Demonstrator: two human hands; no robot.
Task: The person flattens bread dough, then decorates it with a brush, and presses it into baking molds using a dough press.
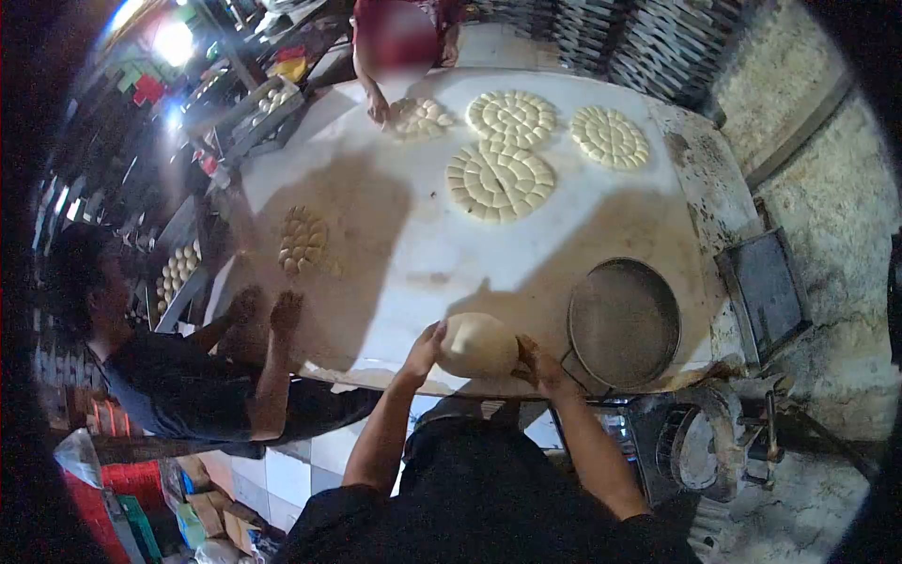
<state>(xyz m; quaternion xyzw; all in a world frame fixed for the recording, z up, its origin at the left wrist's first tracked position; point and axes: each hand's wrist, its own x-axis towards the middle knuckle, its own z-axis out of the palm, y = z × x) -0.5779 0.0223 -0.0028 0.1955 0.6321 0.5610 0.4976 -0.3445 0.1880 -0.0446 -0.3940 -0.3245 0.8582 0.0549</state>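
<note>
A large smooth ball of dough (477,346) is at the near edge of the white table (423,249), between my two hands. My left hand (428,348) holds its left side, the fingers curved against it. On the right side, my right hand (540,363) touches the dough with bent fingers; part of that hand is in shadow. Close to my right hand lies a large round pan (625,322). Farther up the table are round discs of dough cut into many pieces, among them one disc (501,181) beyond the ball.
A co-worker (178,376) on the left has both hands near a cluster of dough pieces (303,240). Another person (399,42) reaches toward cut dough (420,120) at the far side. Trays of dough balls (177,275) stand left; a square tray (766,291) is right.
</note>
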